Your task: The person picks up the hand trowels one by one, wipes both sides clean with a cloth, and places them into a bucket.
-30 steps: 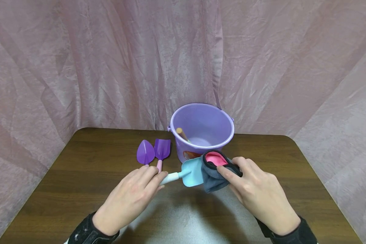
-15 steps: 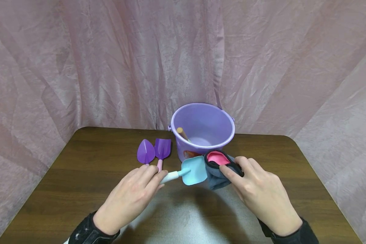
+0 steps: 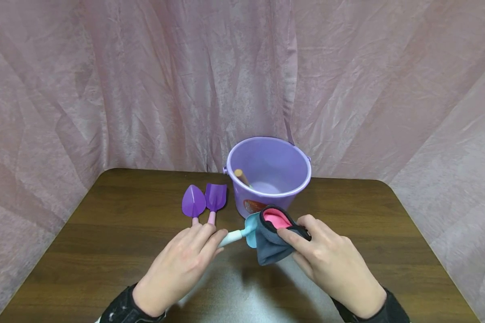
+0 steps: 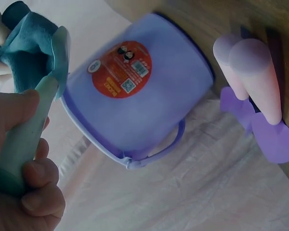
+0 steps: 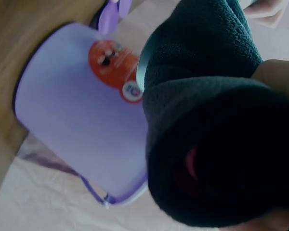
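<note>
My left hand (image 3: 182,264) grips the pale handle of a light blue toy shovel (image 3: 231,238); in the left wrist view the thumb and fingers wrap round that handle (image 4: 26,132). My right hand (image 3: 333,267) pinches a grey-blue fabric mitt or pouch (image 3: 272,249) with black trim and a pink lining. It lies against the shovel's blade and hides most of it. Both things are held just in front of a lilac bucket (image 3: 242,202). In the right wrist view the fabric (image 5: 197,53) fills much of the picture, with only a sliver of the blade showing.
Two purple toy shovels, a pointed one (image 3: 193,202) and a square one (image 3: 216,197), lie left of the bucket, with pink handles partly behind my left hand. A wooden-looking handle (image 3: 241,176) leans inside the bucket. Behind the brown table (image 3: 145,193) hangs a pink curtain (image 3: 165,89).
The mitt has moved left and towards me, from the blade's right edge to covering most of the blade. My right hand moved with it. My left hand shifted slightly right, still gripping the toy shovel.
</note>
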`<state>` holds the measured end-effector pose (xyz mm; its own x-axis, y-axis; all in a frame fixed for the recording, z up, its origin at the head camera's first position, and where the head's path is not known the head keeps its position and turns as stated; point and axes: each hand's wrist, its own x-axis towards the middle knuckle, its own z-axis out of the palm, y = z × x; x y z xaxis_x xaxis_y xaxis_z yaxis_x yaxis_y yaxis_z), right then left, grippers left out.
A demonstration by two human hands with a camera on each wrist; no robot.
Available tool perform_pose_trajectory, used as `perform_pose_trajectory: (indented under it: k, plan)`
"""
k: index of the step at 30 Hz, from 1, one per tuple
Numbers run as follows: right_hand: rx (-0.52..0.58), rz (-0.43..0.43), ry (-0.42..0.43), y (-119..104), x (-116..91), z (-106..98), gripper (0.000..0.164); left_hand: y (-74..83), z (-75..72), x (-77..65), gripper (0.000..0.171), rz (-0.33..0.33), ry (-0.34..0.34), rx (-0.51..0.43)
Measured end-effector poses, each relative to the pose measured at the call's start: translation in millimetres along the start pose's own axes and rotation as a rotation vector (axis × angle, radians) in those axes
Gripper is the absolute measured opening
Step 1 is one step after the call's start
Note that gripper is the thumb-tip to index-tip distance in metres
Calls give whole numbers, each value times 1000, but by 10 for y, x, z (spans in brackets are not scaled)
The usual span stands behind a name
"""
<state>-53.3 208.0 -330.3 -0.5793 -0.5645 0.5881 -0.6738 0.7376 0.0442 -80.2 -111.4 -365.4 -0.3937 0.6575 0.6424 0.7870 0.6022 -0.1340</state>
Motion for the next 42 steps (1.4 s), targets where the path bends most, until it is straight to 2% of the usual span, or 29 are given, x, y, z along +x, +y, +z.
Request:
perform_pose_trajectory:
  k: [5,10,20,23,31,42]
  plan:
    - [91,35,-30,-33,-3,24,45,11,-1,5,46,1,19,0]
    - [169,42,-8,-40,7,59,50,3,-4,2,46,-6,21,5]
    - [259,68,0,-48,0,77,51,-5,-40,24,46,-23,42,-1]
    - [238,58,3,-50,1,79,50,-10,-50,35,46,-24,51,-11]
    - [95,6,5,-47,11,50,43,-33,-80,35,46,-29,37,-34]
    - [-56,1,14,15,-8,-13,40,-63,-122,41,44,-17,60,-57]
